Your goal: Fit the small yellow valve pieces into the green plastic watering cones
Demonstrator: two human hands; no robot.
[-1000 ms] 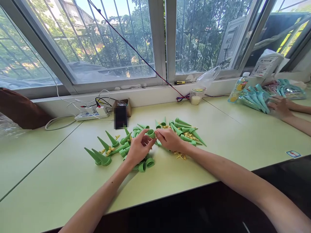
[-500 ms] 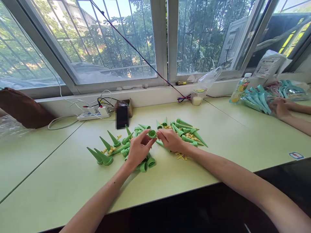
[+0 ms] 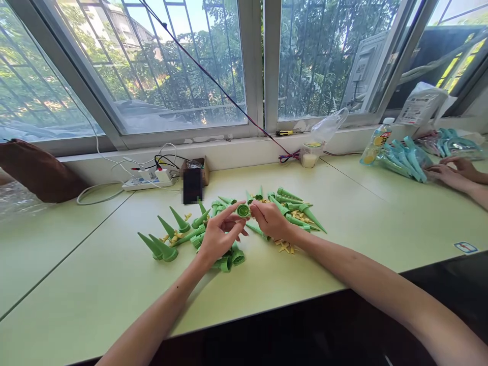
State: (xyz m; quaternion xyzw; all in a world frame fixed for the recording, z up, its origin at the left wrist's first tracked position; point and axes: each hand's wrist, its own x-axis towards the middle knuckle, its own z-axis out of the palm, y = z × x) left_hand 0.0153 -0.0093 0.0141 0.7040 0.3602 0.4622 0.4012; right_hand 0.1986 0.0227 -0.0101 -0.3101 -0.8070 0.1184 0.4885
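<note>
A green plant watering spike (image 3: pixel 243 210) is held up over the table, its round threaded opening facing me. My right hand (image 3: pixel 271 219) is closed in a pinch at the opening's right side. At its left rim is the index finger of my left hand (image 3: pixel 218 235); that hand's thumb and other fingers are spread apart below. The body of the spike is hidden behind the hands. Several more green spikes (image 3: pixel 163 249) stand or lie to the left, and a pile of them (image 3: pixel 312 217) lies to the right among small yellow pieces (image 3: pixel 285 247).
A dark phone-like object (image 3: pixel 192 186) leans on a small box by a power strip (image 3: pixel 148 180). Along the sill stand a bagged cup (image 3: pixel 309 156) and a drink bottle (image 3: pixel 378 142). Another person's hands (image 3: pixel 453 175) rest beside light-blue bagged items (image 3: pixel 404 158) at far right.
My left thumb and fingers have loosened and spread below the spike, which has shifted slightly right. The other person's hands have flattened out on the table.
</note>
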